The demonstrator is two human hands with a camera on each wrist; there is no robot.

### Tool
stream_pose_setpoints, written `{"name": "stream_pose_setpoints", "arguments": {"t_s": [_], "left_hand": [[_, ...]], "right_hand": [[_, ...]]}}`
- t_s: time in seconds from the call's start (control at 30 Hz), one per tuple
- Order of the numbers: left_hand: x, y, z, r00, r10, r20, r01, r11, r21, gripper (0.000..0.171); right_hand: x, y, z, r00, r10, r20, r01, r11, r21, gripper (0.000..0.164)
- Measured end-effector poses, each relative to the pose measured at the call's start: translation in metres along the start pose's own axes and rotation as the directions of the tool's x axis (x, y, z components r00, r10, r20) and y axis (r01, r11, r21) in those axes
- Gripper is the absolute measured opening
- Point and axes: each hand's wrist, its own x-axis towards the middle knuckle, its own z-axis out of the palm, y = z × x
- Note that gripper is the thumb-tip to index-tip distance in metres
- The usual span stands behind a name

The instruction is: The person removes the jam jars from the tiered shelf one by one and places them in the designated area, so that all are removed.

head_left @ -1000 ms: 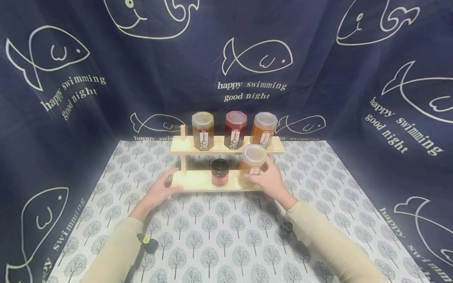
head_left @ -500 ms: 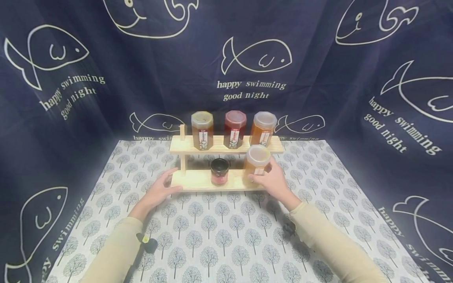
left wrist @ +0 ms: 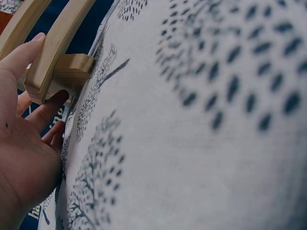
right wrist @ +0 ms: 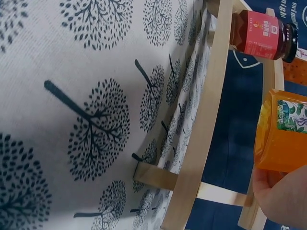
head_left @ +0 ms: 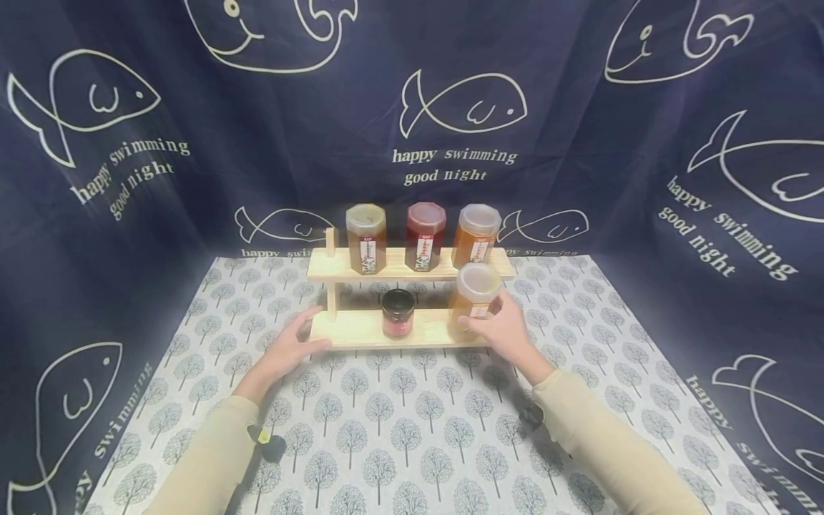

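My left hand [head_left: 290,347] grips the left end of a two-tier wooden rack [head_left: 354,330] by its lower shelf, thumb in front and fingers behind. In the left wrist view, the fingers lie on both sides of the wooden plank [left wrist: 62,40]. My right hand [head_left: 508,332] holds an upright orange jar [head_left: 465,304] with a whitish lid over the right part of the lower shelf. A gap shows between the jar's base [right wrist: 264,134] and the plank in the right wrist view. Left of it, a small red jar [head_left: 398,325] with a black lid stands on the lower shelf.
Along the upper shelf [head_left: 402,263] stand an amber jar [head_left: 368,243], a dark red jar [head_left: 424,243] and an orange jar [head_left: 475,239]. A tree-print cloth [head_left: 386,429] covers the table. Dark blue fish-print curtains [head_left: 309,143] hang behind and at both sides.
My right hand has carried the orange jar a short way to the right above the lower shelf. The left hand keeps its place at the rack's left end.
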Motion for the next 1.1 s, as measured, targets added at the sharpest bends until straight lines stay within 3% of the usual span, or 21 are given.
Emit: {"name": "stream_pose_setpoints", "arguments": {"t_s": [0.37,0.73,1.1], "left_hand": [[0.001,0.000,0.000,1.000,0.009,-0.002,-0.009,1.000,0.021,0.094],[-0.001,0.002,0.000,1.000,0.006,-0.001,-0.006,1.000,-0.015,0.094],[0.001,-0.001,0.000,1.000,0.024,0.007,-0.024,1.000,0.012,0.094]], "right_hand": [[-0.003,0.003,-0.013,0.998,0.052,-0.040,-0.053,0.998,-0.043,0.077],[-0.006,0.005,-0.026,0.997,0.059,-0.056,-0.059,0.998,-0.009,0.078],[-0.011,0.009,-0.044,0.996,0.053,-0.073,-0.055,0.998,-0.031,0.081]]}}
